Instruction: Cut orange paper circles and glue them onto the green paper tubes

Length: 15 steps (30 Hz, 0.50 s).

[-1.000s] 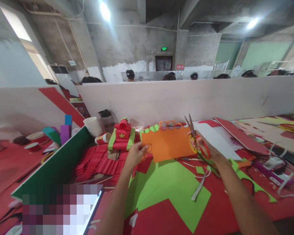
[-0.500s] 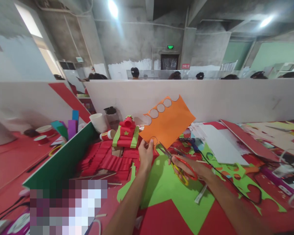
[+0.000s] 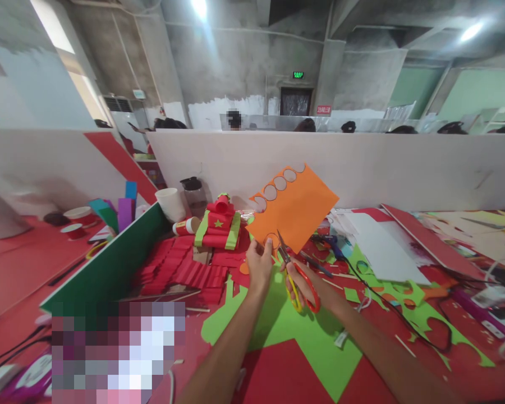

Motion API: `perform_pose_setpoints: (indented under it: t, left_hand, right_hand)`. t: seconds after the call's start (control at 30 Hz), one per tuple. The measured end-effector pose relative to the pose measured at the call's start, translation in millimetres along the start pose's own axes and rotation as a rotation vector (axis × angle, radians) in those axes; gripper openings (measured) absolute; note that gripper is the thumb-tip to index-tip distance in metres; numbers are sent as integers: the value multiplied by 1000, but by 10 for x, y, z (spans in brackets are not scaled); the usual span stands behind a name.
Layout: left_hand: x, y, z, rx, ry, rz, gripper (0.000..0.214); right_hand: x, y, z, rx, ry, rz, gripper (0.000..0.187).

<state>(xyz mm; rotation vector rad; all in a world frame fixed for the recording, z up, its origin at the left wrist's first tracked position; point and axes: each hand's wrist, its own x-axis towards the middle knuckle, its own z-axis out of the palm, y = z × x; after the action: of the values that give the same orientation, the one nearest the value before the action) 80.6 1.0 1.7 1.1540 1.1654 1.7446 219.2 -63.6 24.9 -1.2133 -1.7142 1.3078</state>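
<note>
On the red table [image 3: 17, 264], at left, paper cups [image 3: 79, 215], then a green board [image 3: 109, 261] standing slantwise toward the far side. Right of that, pleated red paper [image 3: 180, 275] and, farther back, a red-and-green model [image 3: 217, 224] with a star on the front. In the middle, the left hand [image 3: 258, 261], clamped on the near edge of an orange sheet [image 3: 298, 207], thumb on the facing side. Held tilted in the air beyond a green sheet [image 3: 315, 336], with round openings [image 3: 280, 183] along the far edge and a drawn circle [image 3: 273, 235] beside the thumb. Just right of the circle, scissors [image 3: 285, 257], apparently at the near edge; cannot tell the spread of the blades. Around the handles, the right hand [image 3: 298, 283], closed firmly. In hand, seemingly: cutting in at that circle. Called for next, probably: keeping blades on the line, turning the orange sheet, thumb well clear. Farther right, a white sheet [image 3: 382, 247] and, nearer, green scraps [image 3: 425, 308].
</note>
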Motion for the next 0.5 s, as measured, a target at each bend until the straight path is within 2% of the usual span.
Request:
perform_pose_setpoints:
  t: [0.1,0.33,0.5]
  left_hand:
    - [-14,3,5,-17,-6,6,30]
    - [-16,-11,7,-5,16,12,27]
    - [-19,-11,20,-83,52,33,30]
  right_hand:
    - [24,28,31,17,20,2,60]
    - [155,270,77,81,59,-62,56]
    - [142,271,86,66,70,-122,50]
